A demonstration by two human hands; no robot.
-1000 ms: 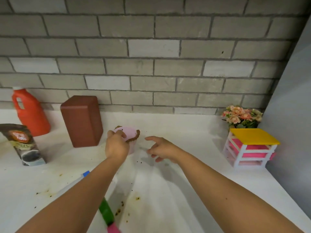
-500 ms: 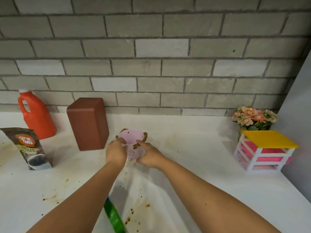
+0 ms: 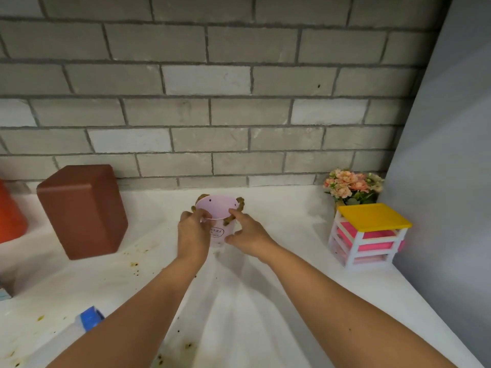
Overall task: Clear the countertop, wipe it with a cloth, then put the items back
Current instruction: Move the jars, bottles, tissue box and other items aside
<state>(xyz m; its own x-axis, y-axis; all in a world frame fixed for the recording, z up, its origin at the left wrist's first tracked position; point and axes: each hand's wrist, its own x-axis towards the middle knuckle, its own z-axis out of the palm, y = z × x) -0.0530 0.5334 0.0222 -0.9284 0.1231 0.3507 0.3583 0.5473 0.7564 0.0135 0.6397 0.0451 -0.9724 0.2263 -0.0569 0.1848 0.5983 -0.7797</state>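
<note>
A small pink bucket [image 3: 218,212] with a brown rope handle stands upright on the white countertop [image 3: 292,274], near the back wall at the middle. My left hand [image 3: 193,233] grips its left side, fingers curled over the rim. My right hand [image 3: 245,233] holds its right side, with the fingers on the rope handle by the rim. The countertop carries brown stains and crumbs in front of the bucket and to the left.
A brown box [image 3: 82,211] stands to the left, and an orange bottle [image 3: 10,216] sits at the left edge. A flower bunch [image 3: 352,185] and a small pink drawer unit with a yellow top [image 3: 369,235] stand at the right by a grey panel [image 3: 451,155]. A blue-capped bottle [image 3: 89,318] lies near my left forearm.
My right hand came in from the right and took hold of the bucket's right side. My left hand has stayed on the bucket. The view has shifted right and closer.
</note>
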